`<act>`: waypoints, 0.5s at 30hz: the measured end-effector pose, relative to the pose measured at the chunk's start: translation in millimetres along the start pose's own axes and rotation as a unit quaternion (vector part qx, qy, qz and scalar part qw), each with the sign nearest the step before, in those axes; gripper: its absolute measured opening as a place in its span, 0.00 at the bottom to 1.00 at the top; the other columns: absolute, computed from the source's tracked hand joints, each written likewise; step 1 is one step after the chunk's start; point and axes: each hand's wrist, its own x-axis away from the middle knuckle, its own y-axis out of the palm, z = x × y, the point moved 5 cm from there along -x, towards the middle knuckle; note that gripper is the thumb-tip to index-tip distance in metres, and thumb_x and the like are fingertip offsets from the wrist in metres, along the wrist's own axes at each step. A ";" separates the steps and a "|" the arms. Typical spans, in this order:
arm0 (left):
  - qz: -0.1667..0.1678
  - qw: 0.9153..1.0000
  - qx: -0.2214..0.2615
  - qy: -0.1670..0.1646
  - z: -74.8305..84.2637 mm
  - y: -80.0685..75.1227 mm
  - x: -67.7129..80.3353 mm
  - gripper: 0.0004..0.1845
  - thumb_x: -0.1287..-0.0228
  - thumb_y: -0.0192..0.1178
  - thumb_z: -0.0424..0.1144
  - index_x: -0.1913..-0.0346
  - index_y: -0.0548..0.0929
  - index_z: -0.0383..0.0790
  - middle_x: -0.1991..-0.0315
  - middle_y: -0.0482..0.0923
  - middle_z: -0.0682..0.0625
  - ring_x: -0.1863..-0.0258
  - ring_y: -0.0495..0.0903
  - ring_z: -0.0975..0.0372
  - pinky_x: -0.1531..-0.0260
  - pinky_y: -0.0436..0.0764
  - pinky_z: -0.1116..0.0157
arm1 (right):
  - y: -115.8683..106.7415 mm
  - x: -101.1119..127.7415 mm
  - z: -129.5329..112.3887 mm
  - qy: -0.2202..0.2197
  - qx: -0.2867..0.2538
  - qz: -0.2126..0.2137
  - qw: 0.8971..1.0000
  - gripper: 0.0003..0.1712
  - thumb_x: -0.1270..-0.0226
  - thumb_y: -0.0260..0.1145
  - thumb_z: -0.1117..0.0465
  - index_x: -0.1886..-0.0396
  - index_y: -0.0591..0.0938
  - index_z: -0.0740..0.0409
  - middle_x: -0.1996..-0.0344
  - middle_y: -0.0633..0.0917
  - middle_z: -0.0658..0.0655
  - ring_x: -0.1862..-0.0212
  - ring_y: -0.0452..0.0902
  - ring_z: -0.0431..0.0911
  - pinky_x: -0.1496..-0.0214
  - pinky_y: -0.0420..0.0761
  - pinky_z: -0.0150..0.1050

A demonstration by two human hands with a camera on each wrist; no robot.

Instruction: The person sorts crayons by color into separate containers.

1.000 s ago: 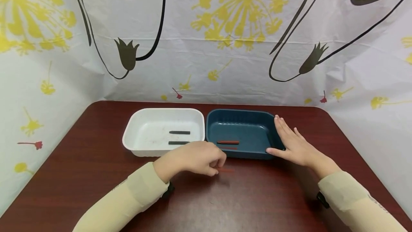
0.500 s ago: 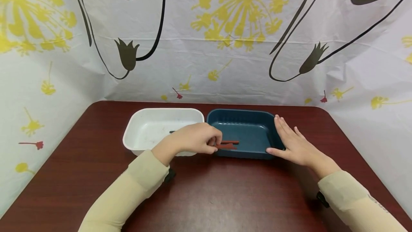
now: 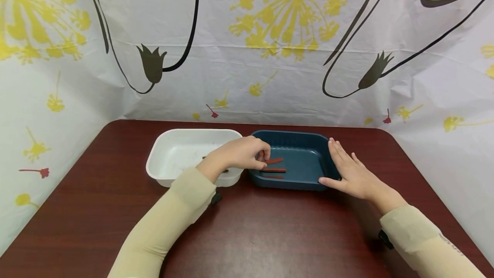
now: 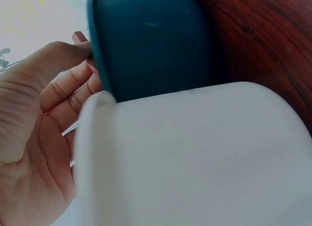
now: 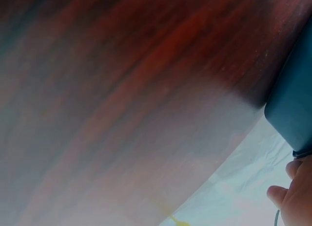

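Observation:
My left hand point(image 3: 247, 151) pinches a red crayon point(image 3: 275, 161) between thumb and fingers, low over the left part of the blue tray point(image 3: 297, 185). Two more red crayons lie inside that tray: one point(image 3: 275, 170) just nearer than the held one, another point(image 3: 274, 177) by the front wall. In the left wrist view the held crayon's end point(image 4: 79, 37) sticks out past the thumb. My right hand point(image 3: 351, 175), fingers extended, rests against the right side of the blue tray, thumb at its front corner.
Left of the blue tray stands a white tray point(image 3: 166, 179), close beside it. Two dark crayons in it are mostly hidden behind my left hand and wrist. Both trays sit toward the back of a dark red wooden table point(image 3: 270, 235), before a patterned sheet point(image 3: 239, 72).
My left hand has carried the red crayon from above the table in front of the trays, away from me and into the blue tray's area. The right hand has stayed put.

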 end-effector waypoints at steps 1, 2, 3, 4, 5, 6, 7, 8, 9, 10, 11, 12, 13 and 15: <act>-0.001 1.000 0.000 -0.004 -1.9 1.0 -3.0 0.03 0.31 0.61 0.42 0.60 0.81 0.47 0.68 0.79 0.57 0.70 0.76 0.65 0.66 0.76 0.70 | 0.3 -0.1 0.2 0.000 -0.002 0.000 1.000 0.63 0.35 0.62 0.33 0.19 0.36 0.59 0.19 0.39 0.61 0.19 0.33 0.59 0.28 0.46 0.74; -0.002 1.000 0.003 -0.008 -3.7 2.0 -5.7 0.03 0.31 0.61 0.42 0.60 0.81 0.47 0.68 0.79 0.57 0.70 0.76 0.65 0.66 0.77 0.70 | 0.5 -0.3 0.5 0.000 -0.004 0.000 1.000 0.63 0.35 0.62 0.33 0.19 0.37 0.59 0.19 0.39 0.62 0.19 0.33 0.59 0.28 0.46 0.74; -0.001 1.000 0.002 -0.011 -5.5 3.0 -8.3 0.03 0.31 0.61 0.42 0.60 0.81 0.47 0.67 0.79 0.57 0.69 0.76 0.66 0.65 0.77 0.70 | 0.6 -0.5 0.7 0.001 -0.005 0.000 1.000 0.63 0.35 0.62 0.33 0.19 0.37 0.59 0.19 0.39 0.62 0.19 0.33 0.59 0.28 0.45 0.74; -0.002 1.000 0.004 -0.015 -7.3 4.2 -10.9 0.03 0.31 0.61 0.42 0.60 0.81 0.47 0.67 0.79 0.57 0.69 0.76 0.65 0.65 0.77 0.70 | 0.8 -0.7 1.0 0.001 -0.005 0.000 1.000 0.63 0.35 0.62 0.33 0.19 0.37 0.59 0.19 0.39 0.62 0.19 0.33 0.59 0.28 0.46 0.74; -0.002 1.000 0.004 -0.018 -9.0 5.5 -13.3 0.03 0.31 0.61 0.42 0.60 0.81 0.47 0.67 0.79 0.57 0.69 0.76 0.65 0.65 0.77 0.70 | 0.9 -0.9 1.2 0.001 -0.004 0.000 1.000 0.63 0.35 0.62 0.33 0.19 0.37 0.59 0.19 0.39 0.62 0.19 0.33 0.59 0.28 0.46 0.74; -0.002 1.000 0.004 -0.022 -10.7 6.9 -15.8 0.03 0.31 0.61 0.42 0.61 0.81 0.47 0.67 0.79 0.57 0.68 0.76 0.65 0.64 0.77 0.70 | 1.0 -1.1 1.4 0.002 -0.005 0.000 1.000 0.64 0.35 0.62 0.33 0.19 0.37 0.59 0.19 0.40 0.62 0.19 0.33 0.59 0.28 0.46 0.74; -0.002 1.000 0.004 -0.025 -12.1 8.3 -18.2 0.03 0.31 0.61 0.42 0.61 0.81 0.47 0.67 0.79 0.56 0.68 0.77 0.65 0.64 0.77 0.69 | 1.1 -1.2 1.5 0.002 -0.005 0.000 1.000 0.64 0.35 0.62 0.33 0.19 0.37 0.60 0.19 0.40 0.62 0.19 0.33 0.59 0.28 0.46 0.74; -0.003 1.000 0.001 -0.029 -13.5 9.9 -20.4 0.03 0.31 0.62 0.42 0.61 0.81 0.47 0.67 0.80 0.56 0.68 0.76 0.65 0.64 0.77 0.69 | 1.3 -1.2 1.6 0.002 -0.003 0.000 1.000 0.64 0.35 0.62 0.33 0.19 0.37 0.60 0.19 0.40 0.62 0.19 0.33 0.59 0.28 0.46 0.74; -0.002 0.999 -0.002 -0.034 -14.7 11.5 -22.5 0.03 0.31 0.62 0.42 0.61 0.81 0.47 0.67 0.79 0.56 0.68 0.76 0.65 0.63 0.77 0.69 | 1.4 -1.2 1.6 0.002 -0.003 0.000 1.000 0.64 0.35 0.62 0.33 0.19 0.37 0.60 0.19 0.40 0.62 0.19 0.33 0.59 0.28 0.47 0.74; -0.003 0.999 -0.006 -0.040 -15.7 13.1 -24.4 0.03 0.31 0.62 0.42 0.62 0.81 0.47 0.67 0.79 0.56 0.68 0.76 0.65 0.63 0.77 0.69 | 1.5 -1.1 1.5 0.002 -0.003 0.000 1.000 0.64 0.35 0.62 0.33 0.19 0.37 0.60 0.19 0.40 0.62 0.19 0.33 0.59 0.28 0.47 0.74; -0.001 0.999 -0.011 -0.046 -16.6 14.5 -26.0 0.04 0.31 0.62 0.42 0.62 0.81 0.47 0.67 0.79 0.56 0.68 0.77 0.65 0.64 0.77 0.69 | 1.6 -0.9 1.4 0.002 -0.004 0.000 1.000 0.64 0.35 0.62 0.33 0.19 0.37 0.60 0.19 0.39 0.62 0.19 0.32 0.59 0.28 0.47 0.74; -0.001 0.998 -0.015 -0.053 -17.2 15.6 -27.3 0.04 0.31 0.62 0.42 0.62 0.81 0.47 0.68 0.79 0.56 0.68 0.77 0.65 0.64 0.77 0.69 | 1.5 -0.7 1.2 0.002 -0.006 -0.001 1.000 0.64 0.35 0.62 0.33 0.19 0.37 0.60 0.19 0.39 0.61 0.19 0.32 0.59 0.28 0.46 0.74; 0.000 0.998 -0.021 -0.059 -17.6 16.7 -28.3 0.04 0.31 0.62 0.43 0.62 0.81 0.47 0.68 0.80 0.56 0.68 0.77 0.65 0.64 0.77 0.69 | 1.5 -0.5 1.0 0.002 -0.007 -0.001 1.000 0.64 0.35 0.62 0.33 0.19 0.36 0.59 0.19 0.38 0.61 0.19 0.32 0.58 0.28 0.46 0.74; -0.001 0.997 -0.032 -0.073 -17.7 18.2 -29.3 0.05 0.32 0.63 0.44 0.61 0.81 0.48 0.68 0.79 0.56 0.68 0.77 0.65 0.65 0.78 0.68 | 1.1 -0.2 0.4 0.001 -0.009 -0.001 1.000 0.64 0.35 0.62 0.34 0.19 0.36 0.59 0.19 0.38 0.60 0.19 0.32 0.59 0.28 0.46 0.74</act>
